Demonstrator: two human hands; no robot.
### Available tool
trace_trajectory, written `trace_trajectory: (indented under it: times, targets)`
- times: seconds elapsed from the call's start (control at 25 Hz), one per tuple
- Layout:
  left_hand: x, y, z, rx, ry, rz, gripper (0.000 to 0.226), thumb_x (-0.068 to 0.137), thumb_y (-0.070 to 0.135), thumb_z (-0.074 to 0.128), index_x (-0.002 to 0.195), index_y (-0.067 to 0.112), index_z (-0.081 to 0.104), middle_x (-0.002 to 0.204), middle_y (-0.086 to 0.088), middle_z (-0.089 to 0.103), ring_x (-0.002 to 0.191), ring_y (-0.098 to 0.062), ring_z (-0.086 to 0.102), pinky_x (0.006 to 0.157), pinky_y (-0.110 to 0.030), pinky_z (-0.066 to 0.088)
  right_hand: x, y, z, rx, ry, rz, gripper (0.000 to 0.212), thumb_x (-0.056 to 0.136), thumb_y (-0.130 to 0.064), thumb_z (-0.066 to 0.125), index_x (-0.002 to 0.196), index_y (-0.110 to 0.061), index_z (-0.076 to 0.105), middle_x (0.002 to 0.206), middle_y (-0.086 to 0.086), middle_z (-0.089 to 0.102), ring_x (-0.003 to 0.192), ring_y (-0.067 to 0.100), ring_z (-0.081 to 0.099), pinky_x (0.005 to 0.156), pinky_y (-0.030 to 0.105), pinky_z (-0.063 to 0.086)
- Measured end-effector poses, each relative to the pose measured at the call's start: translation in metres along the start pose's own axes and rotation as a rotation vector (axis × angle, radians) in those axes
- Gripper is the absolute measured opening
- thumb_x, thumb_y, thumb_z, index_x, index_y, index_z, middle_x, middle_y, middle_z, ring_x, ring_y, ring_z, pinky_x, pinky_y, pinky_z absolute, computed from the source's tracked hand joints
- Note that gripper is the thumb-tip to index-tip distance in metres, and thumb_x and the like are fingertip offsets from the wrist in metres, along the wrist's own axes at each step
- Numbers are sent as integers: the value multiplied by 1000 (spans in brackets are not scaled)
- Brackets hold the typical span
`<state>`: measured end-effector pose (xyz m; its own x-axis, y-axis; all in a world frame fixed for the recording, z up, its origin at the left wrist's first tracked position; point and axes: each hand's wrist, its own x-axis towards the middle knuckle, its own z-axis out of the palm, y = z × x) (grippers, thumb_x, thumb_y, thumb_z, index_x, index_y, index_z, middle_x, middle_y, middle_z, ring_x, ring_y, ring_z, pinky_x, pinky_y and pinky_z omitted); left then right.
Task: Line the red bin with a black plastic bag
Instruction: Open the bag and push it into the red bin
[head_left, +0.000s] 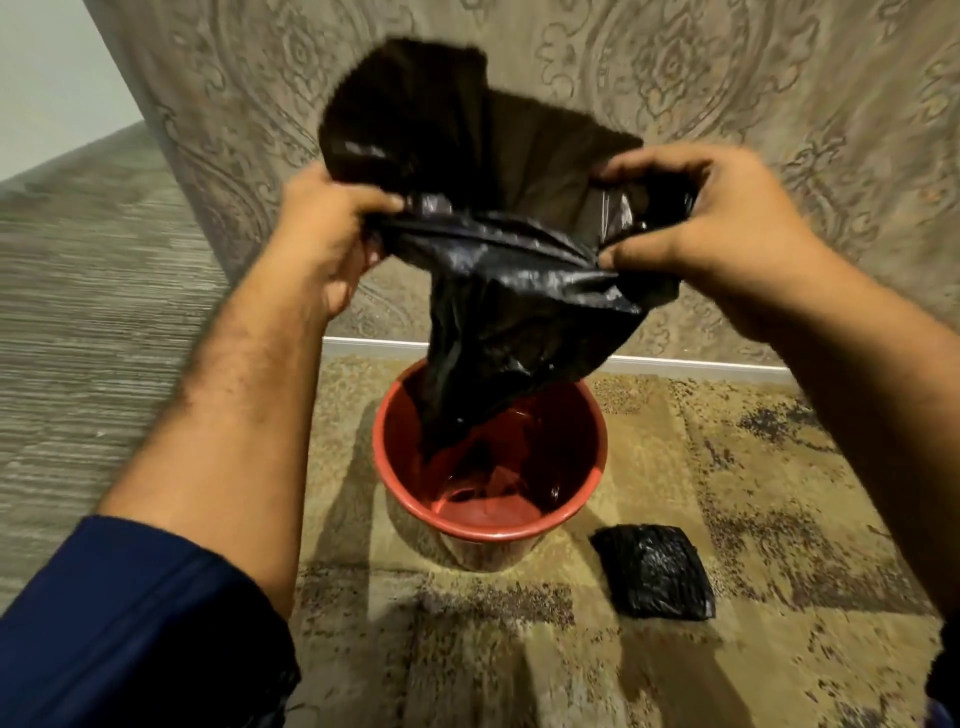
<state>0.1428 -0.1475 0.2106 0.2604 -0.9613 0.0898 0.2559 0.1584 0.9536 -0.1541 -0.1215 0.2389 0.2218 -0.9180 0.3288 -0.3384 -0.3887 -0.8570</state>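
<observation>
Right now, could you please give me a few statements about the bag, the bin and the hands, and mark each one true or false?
1. Both the left hand and the right hand grip the black plastic bag. True.
2. The bag's mouth is already folded over the rim of the red bin. False: the mouth is held up in the air, and only the lower end hangs into the bin.
3. A folded black plastic bundle lies on the patterned rug beside the bin. True.
4. The bin lies tipped on its side. False: it stands upright with its opening facing up.
5. The bundle sits inside the bin. False: it lies outside on the rug.
</observation>
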Motion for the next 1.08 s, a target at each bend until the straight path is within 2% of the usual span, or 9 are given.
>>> trace_trajectory:
  times: [0.08, 0.2, 0.28, 0.4, 0.56, 0.72, 0.8, 0.96, 1.08]
  targets:
    - [5, -31, -14, 95, 72, -129, 42, 84, -15, 54, 115, 12, 61, 88, -10, 68, 69, -17, 70, 56, -27, 57, -9, 32, 12, -23, -37, 110, 75, 69, 17, 87, 135, -17, 72, 117, -9, 74, 95, -4, 72, 85, 21, 64]
    - [16, -71, -36, 279, 186, -270, 25, 78, -9, 58, 89, 12, 66, 74, -8, 69, 65, -21, 67, 51, -30, 58, -26, 83, 29, -26, -157, 320, 85, 69, 20, 86, 143, -17, 67, 124, 2, 75, 102, 10, 72, 83, 22, 63]
    - [17, -96, -49, 472, 161, -375, 27, 75, -7, 61, 96, 8, 70, 85, -15, 69, 69, -24, 67, 48, -30, 58, -35, 111, 37, 44, -191, 447, 76, 71, 12, 90, 140, -14, 70, 118, 6, 78, 102, 15, 73, 86, 24, 62]
    - [12, -124, -59, 619, 21, -532, 41, 80, -6, 68, 121, 2, 67, 103, -21, 72, 77, -28, 71, 49, -32, 60, -49, 141, 46, 158, -45, 579, 31, 83, -26, 90, 109, -8, 84, 99, 13, 84, 87, 18, 77, 78, 30, 60]
    - [11, -138, -53, 576, -39, -540, 20, 97, 0, 60, 101, 15, 72, 103, -14, 76, 77, -23, 72, 57, -36, 66, -62, 168, 53, -204, -6, 520, 15, 82, -13, 91, 83, -2, 81, 91, 22, 81, 84, 21, 74, 85, 45, 64]
    - [12, -142, -32, 572, -208, -513, 27, 102, 4, 55, 116, 20, 71, 98, -4, 76, 83, -18, 72, 69, -37, 63, -61, 163, 72, -586, -243, 309, 26, 71, -11, 96, 80, -31, 81, 138, 2, 67, 134, 23, 58, 118, 43, 46]
    - [12, -141, -23, 560, -246, -527, 23, 103, 8, 57, 110, 23, 72, 88, 1, 79, 80, -16, 75, 65, -35, 63, -57, 161, 83, -635, -304, 230, 29, 72, -11, 94, 88, -34, 85, 146, -4, 62, 138, 20, 55, 120, 39, 42]
    - [17, -145, -12, 534, -187, -454, 21, 101, 8, 57, 111, 13, 74, 93, -11, 83, 72, -21, 81, 56, -35, 65, -51, 166, 92, -581, -323, 260, 30, 76, -7, 90, 93, -31, 85, 107, -9, 80, 103, 12, 72, 102, 33, 57]
    - [20, -141, -17, 514, -230, -405, 35, 82, 19, 81, 116, 13, 75, 101, -10, 83, 93, -28, 81, 78, -39, 66, -48, 169, 82, -262, -68, 414, 28, 75, -4, 94, 74, -26, 77, 75, -7, 77, 72, 9, 70, 76, 28, 60]
